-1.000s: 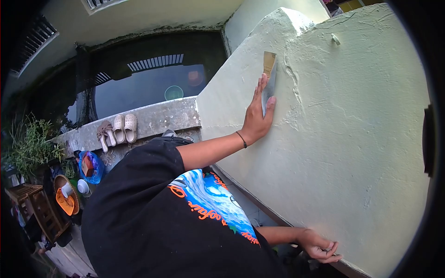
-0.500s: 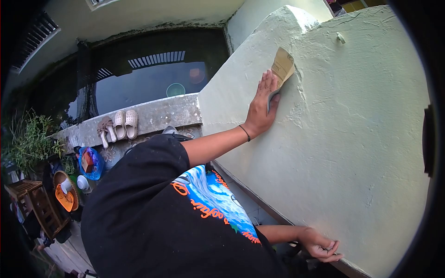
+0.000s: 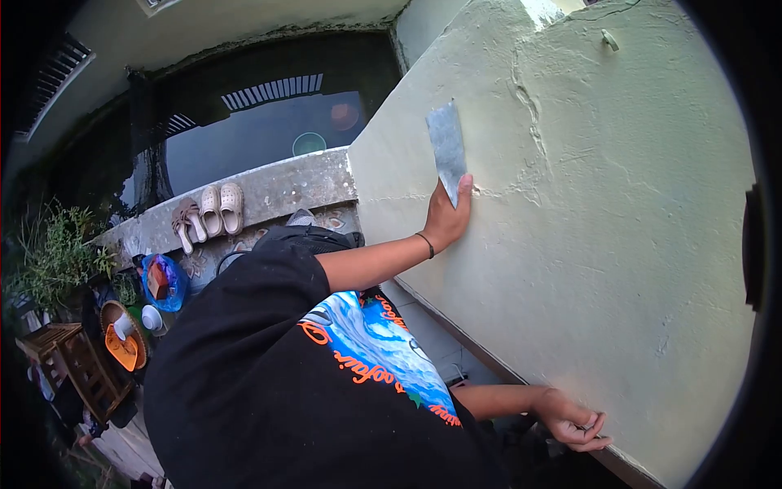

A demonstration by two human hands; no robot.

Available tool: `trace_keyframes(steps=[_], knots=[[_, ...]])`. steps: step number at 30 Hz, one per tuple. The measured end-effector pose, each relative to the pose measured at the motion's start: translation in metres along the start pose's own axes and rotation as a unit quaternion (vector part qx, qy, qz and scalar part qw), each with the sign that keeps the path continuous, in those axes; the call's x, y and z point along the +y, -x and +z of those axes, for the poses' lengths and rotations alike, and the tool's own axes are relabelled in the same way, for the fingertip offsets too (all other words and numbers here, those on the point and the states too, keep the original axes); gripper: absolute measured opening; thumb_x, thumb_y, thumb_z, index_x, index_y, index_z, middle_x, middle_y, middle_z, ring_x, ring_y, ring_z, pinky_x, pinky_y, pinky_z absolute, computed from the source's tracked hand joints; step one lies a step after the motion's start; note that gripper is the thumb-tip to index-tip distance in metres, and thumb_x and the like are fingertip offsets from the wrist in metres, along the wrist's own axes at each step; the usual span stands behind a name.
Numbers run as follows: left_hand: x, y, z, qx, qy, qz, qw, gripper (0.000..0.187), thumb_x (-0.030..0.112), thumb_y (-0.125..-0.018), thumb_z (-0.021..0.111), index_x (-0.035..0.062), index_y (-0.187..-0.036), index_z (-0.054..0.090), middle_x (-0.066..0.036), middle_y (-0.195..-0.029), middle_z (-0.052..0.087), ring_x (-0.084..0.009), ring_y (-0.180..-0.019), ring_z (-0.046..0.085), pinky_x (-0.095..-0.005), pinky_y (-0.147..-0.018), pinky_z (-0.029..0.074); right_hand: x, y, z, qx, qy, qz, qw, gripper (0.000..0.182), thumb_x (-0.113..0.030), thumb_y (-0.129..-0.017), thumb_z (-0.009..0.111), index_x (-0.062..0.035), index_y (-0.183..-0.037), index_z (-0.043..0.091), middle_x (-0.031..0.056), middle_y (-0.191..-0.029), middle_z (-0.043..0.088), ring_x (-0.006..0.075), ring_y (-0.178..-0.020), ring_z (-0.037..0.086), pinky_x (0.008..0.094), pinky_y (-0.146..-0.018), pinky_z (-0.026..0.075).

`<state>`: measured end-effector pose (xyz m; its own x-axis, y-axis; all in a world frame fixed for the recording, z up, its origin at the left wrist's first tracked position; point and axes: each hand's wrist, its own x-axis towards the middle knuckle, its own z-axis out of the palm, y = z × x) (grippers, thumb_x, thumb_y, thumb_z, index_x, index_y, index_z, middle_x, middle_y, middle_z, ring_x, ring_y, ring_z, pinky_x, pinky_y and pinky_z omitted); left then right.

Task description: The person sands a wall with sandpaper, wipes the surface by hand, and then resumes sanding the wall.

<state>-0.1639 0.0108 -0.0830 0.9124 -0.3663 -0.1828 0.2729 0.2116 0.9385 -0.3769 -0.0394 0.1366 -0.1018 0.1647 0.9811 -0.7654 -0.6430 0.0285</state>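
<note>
My left hand (image 3: 448, 213) is closed on a strip of sandpaper (image 3: 447, 140), its thumb on the right side. The sheet's grey face shows, and its upper part stands out past my fingers, close to the wall (image 3: 586, 269). This wall is pale green and rough, with a raised crack running down its upper part. Lower right, my right hand (image 3: 572, 420) is beside the wall's bottom edge with its fingers curled in. Whatever those fingers may hold is too small or hidden to make out.
A concrete ledge (image 3: 281, 189) borders dark water (image 3: 244, 134). Clogs (image 3: 221, 209) and brown sandals (image 3: 188, 220) sit by it. Further left are a blue plastic bag (image 3: 173, 287), a basket (image 3: 138, 349), a wooden rack (image 3: 77, 367) and plants (image 3: 61, 253).
My left hand has moved down and left along the wall, away from the crack. The sandpaper has turned from its printed brown side to its grey face. My right hand stays by the wall's lower edge.
</note>
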Motion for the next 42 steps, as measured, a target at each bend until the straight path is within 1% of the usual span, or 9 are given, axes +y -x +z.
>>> trace_keyframes(steps=[2, 4, 7, 15, 20, 25, 28, 35, 42], knots=[[-0.029, -0.005, -0.015, 0.031, -0.076, -0.039, 0.996, 0.065, 0.041, -0.095, 0.036, -0.0042, -0.139, 0.020, -0.028, -0.138, 0.033, -0.0380, -0.126, 0.038, -0.0400, -0.103, 0.031, 0.002, -0.001, -0.002, 0.005, -0.005, 0.000, 1.000, 0.023, -0.016, -0.089, 0.049, 0.0030, -0.087, 0.062, 0.0218, -0.128, 0.046, 0.0288, -0.122, 0.040, 0.0389, -0.097, 0.035], [-0.035, -0.017, -0.033, 0.069, -0.108, -0.243, 0.962, 0.061, 0.044, -0.095, 0.031, -0.0066, -0.126, 0.042, -0.028, -0.118, 0.053, -0.0417, -0.111, 0.050, -0.0432, -0.095, 0.038, 0.002, -0.002, -0.002, 0.001, 0.001, -0.005, 1.000, 0.023, -0.016, -0.089, 0.049, 0.0030, -0.087, 0.062, 0.0219, -0.128, 0.046, 0.0290, -0.121, 0.040, 0.0392, -0.097, 0.035], [-0.070, -0.031, -0.047, 0.131, -0.095, -0.265, 0.951, 0.062, 0.047, -0.094, 0.028, -0.0064, -0.108, 0.056, -0.027, -0.098, 0.061, -0.0442, -0.097, 0.056, -0.0466, -0.085, 0.042, 0.002, -0.002, -0.004, 0.001, -0.004, -0.002, 1.000, 0.022, -0.015, -0.089, 0.049, 0.0030, -0.087, 0.062, 0.0222, -0.128, 0.045, 0.0294, -0.122, 0.040, 0.0399, -0.098, 0.035], [0.024, -0.002, -0.011, 0.099, -0.033, -0.019, 0.994, 0.053, 0.044, -0.095, 0.037, -0.0060, -0.087, 0.055, -0.025, -0.074, 0.058, -0.0390, -0.073, 0.057, -0.0433, -0.071, 0.043, 0.001, 0.000, -0.002, -0.001, 0.005, -0.005, 1.000, 0.021, -0.013, -0.088, 0.049, 0.0031, -0.086, 0.062, 0.0220, -0.128, 0.045, 0.0299, -0.124, 0.038, 0.0413, -0.100, 0.033], [-0.014, -0.013, -0.033, 0.060, -0.069, -0.035, 0.995, 0.058, 0.047, -0.094, 0.036, -0.0070, -0.091, 0.056, -0.027, -0.079, 0.059, -0.0401, -0.078, 0.058, -0.0440, -0.073, 0.044, -0.001, 0.000, 0.000, 0.005, -0.007, 0.004, 1.000, 0.021, -0.013, -0.088, 0.049, 0.0031, -0.086, 0.062, 0.0216, -0.127, 0.047, 0.0311, -0.125, 0.037, 0.0430, -0.102, 0.031], [-0.064, -0.029, -0.054, 0.116, -0.140, -0.281, 0.942, 0.062, 0.046, -0.093, 0.032, -0.0089, -0.105, 0.057, -0.031, -0.102, 0.059, -0.0425, -0.101, 0.056, -0.0444, -0.087, 0.042, 0.003, 0.000, -0.003, 0.000, -0.001, -0.012, 1.000, 0.020, -0.012, -0.088, 0.048, 0.0028, -0.085, 0.061, 0.0205, -0.127, 0.047, 0.0313, -0.126, 0.036, 0.0433, -0.102, 0.031], [-0.084, -0.026, -0.058, 0.133, -0.160, -0.299, 0.931, 0.060, 0.044, -0.093, 0.033, -0.0102, -0.105, 0.057, -0.030, -0.108, 0.058, -0.0426, -0.104, 0.054, -0.0427, -0.090, 0.041, 0.002, 0.000, -0.001, 0.000, -0.003, -0.005, 1.000, 0.019, -0.012, -0.087, 0.048, 0.0027, -0.085, 0.061, 0.0197, -0.128, 0.046, 0.0312, -0.127, 0.034, 0.0430, -0.102, 0.031], [-0.083, -0.037, -0.065, 0.101, -0.184, -0.147, 0.967, 0.052, 0.026, -0.090, 0.041, 0.0034, -0.137, 0.034, -0.024, -0.116, 0.056, -0.0384, -0.106, 0.055, -0.0404, -0.092, 0.041, 0.005, -0.001, -0.004, -0.005, -0.002, 0.003, 1.000, 0.018, -0.010, -0.087, 0.048, 0.0030, -0.084, 0.061, 0.0190, -0.129, 0.045, 0.0308, -0.129, 0.033, 0.0411, -0.098, 0.035], [-0.055, -0.036, -0.063, 0.056, -0.191, -0.152, 0.968, 0.057, 0.023, -0.091, 0.040, 0.0102, -0.144, 0.020, -0.025, -0.129, 0.046, -0.0377, -0.115, 0.049, -0.0385, -0.097, 0.039, 0.003, -0.001, -0.005, -0.005, -0.009, 0.026, 1.000, 0.019, -0.010, -0.087, 0.047, 0.0031, -0.084, 0.060, 0.0196, -0.129, 0.045, 0.0312, -0.129, 0.032, 0.0408, -0.098, 0.036]])
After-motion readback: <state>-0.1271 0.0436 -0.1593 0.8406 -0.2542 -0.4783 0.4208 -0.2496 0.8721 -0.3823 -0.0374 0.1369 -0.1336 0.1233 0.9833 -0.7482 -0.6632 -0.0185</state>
